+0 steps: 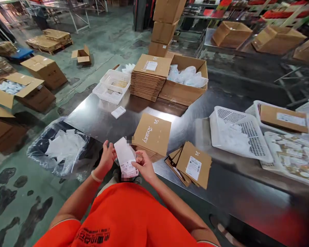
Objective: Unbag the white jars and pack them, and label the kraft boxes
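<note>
A strip of white printed labels (pixel 125 154) is in front of my body, above the table's near edge. My right hand (pixel 145 167) pinches its right side, with the thumb over the printed part. My left hand (pixel 107 160) is at the strip's left edge, its fingers loosely bent and apart; whether a fingertip touches the paper is hard to see. Just beyond lies a stack of flat brown cardboard mailers (pixel 153 133). To the right, other mailers (pixel 194 166) lie in a loose pile, the top one bearing a white label.
A lined bin of white paper scraps (pixel 65 145) stands left of the metal table (pixel 92 116). Toward the back are a white basket (pixel 112 87), a tall mailer stack (pixel 148 80) and a carton of plastic bags (pixel 185 91). White baskets (pixel 238 132) stand right.
</note>
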Demonstrator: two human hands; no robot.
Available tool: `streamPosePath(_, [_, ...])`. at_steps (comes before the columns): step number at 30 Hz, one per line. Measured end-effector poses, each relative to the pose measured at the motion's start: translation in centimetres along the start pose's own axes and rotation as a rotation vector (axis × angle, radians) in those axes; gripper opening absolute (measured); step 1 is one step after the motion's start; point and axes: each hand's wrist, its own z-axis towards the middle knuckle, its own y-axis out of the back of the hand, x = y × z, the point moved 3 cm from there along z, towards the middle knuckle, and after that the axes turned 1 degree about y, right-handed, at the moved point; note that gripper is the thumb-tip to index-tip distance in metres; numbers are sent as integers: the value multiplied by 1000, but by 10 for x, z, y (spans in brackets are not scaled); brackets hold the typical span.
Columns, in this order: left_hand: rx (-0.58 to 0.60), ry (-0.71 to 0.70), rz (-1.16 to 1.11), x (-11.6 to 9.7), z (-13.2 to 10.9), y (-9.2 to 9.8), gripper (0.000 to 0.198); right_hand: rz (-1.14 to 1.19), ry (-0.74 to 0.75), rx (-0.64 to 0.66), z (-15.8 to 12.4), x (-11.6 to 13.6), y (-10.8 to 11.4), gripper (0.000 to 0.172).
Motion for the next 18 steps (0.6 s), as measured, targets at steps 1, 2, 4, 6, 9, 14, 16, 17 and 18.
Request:
streamPosePath(1, [89, 28, 21, 10, -5, 1, 99, -16, 6, -14, 2, 4, 1, 43])
streamPosePath(2, [192, 38, 57, 18, -12, 1, 99, -38, 6, -10, 4, 7, 0, 40])
streamPosePath(4, [332, 19, 159, 32, -26, 0, 92, -79, -14, 25, 8, 10, -1, 34])
streamPosePath(6, [357, -6, 253, 39, -34, -4, 74, -115, -32, 55, 10, 8, 0, 32])
streamPosePath(9, [327, -19, 342, 42, -31, -12, 54, -202, 14, 10, 5, 4, 6, 26])
streamPosePath(14, [310, -42, 455, 47, -17, -28, 46, -407, 235, -139, -23, 9, 20, 25])
streamPosePath(16, [376, -5, 468, 54, -13, -36, 45, -468, 316, -210, -27, 19, 32, 29])
streamPosePath(17, [433, 37, 461, 59, -12, -39, 45, -491, 344, -271, -24, 27, 42, 29])
streamPosePath(18, [491, 84, 448, 64, -12, -43, 46, -509, 359, -344, -17, 35, 54, 26])
